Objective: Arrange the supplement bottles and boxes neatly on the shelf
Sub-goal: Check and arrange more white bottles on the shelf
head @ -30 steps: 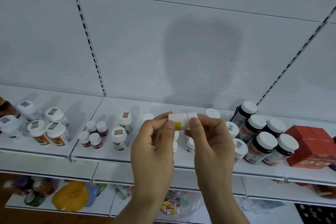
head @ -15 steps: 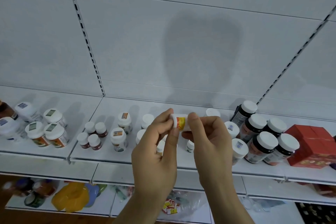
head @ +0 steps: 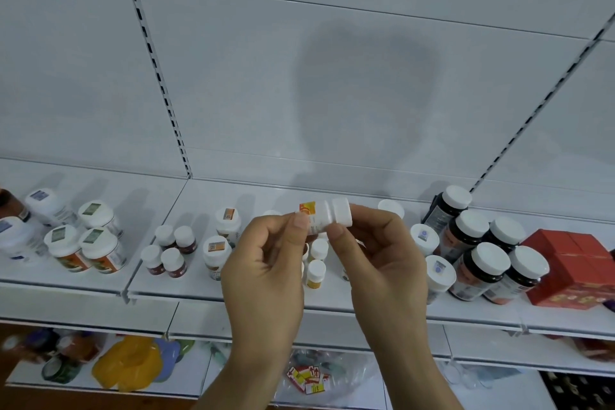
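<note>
A small white bottle (head: 324, 216) with an orange-yellow label lies sideways in the air above the shelf (head: 166, 289), cap pointing right. My left hand (head: 266, 266) pinches its labelled body between thumb and fingers. My right hand (head: 376, 253) pinches its white cap end. Behind my hands, several tiny white-capped bottles (head: 316, 273) stand on the shelf, partly hidden.
Dark white-capped bottles (head: 482, 260) and red boxes (head: 572, 270) crowd the shelf's right side. Small dark bottles (head: 168, 253), two labelled-lid bottles (head: 218, 253) and larger white jars (head: 83, 246) stand to the left. A lower shelf holds coloured packets (head: 126, 363).
The bottle has been turned in my fingers, so its orange-yellow label now shows on top at the left end. Both hands stayed in about the same place.
</note>
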Available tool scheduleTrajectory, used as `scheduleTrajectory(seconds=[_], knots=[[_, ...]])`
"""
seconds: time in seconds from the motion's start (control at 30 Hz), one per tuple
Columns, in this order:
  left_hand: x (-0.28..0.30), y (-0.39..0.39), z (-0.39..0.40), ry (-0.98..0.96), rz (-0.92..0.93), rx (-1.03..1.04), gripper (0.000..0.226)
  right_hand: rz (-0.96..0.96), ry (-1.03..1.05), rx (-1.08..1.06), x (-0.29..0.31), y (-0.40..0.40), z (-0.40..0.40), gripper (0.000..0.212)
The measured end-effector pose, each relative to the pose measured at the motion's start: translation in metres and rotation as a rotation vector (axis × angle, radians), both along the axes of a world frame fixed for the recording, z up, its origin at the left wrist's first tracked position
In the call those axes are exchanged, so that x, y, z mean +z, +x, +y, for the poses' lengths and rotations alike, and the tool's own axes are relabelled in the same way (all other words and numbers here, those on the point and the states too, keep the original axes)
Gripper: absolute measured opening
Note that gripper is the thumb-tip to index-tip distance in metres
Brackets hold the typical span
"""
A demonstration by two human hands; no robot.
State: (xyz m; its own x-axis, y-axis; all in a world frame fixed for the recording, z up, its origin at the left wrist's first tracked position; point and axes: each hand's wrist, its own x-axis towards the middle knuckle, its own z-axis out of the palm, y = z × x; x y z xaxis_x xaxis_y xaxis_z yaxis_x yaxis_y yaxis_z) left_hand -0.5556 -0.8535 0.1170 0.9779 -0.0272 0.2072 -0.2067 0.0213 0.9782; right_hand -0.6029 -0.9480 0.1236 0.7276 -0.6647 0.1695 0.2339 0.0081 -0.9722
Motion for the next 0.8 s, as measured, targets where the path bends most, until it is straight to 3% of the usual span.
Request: scheduleTrajectory(seconds=[0.13,0.27,0.37,0.47,0.63,0.73,0.8], knots=[[0.002,0.003,-0.002,-0.06,0.152,-0.093,0.026,-0.037,0.001,-0.051,-0.001,0.0,-0.001,0.014],[0.006,0.004,-0.007,-0.175,0.375,-0.21,0.019,-0.064,-0.155,-0.124,-0.004,0.0,0.001,0.031],[0.006,0.005,-0.01,-0.2,0.457,-0.252,0.021,-0.056,-0.285,-0.171,-0.008,-0.001,0.003,0.046],[0.006,0.005,-0.012,-0.215,0.489,-0.284,0.02,-0.078,-0.343,-0.194,-0.01,0.0,0.0,0.045],[0.006,0.001,-0.014,-0.253,0.4,-0.231,0.014,-0.064,-0.346,-0.205,-0.015,0.001,-0.005,0.027],[0.008,-0.003,-0.015,-0.161,0.21,-0.16,0.005,-0.037,-0.251,-0.188,-0.017,0.0,-0.007,0.02],[0.007,-0.005,-0.015,-0.068,0.045,-0.088,0.011,0.003,-0.166,-0.15,-0.016,0.0,-0.008,0.022]])
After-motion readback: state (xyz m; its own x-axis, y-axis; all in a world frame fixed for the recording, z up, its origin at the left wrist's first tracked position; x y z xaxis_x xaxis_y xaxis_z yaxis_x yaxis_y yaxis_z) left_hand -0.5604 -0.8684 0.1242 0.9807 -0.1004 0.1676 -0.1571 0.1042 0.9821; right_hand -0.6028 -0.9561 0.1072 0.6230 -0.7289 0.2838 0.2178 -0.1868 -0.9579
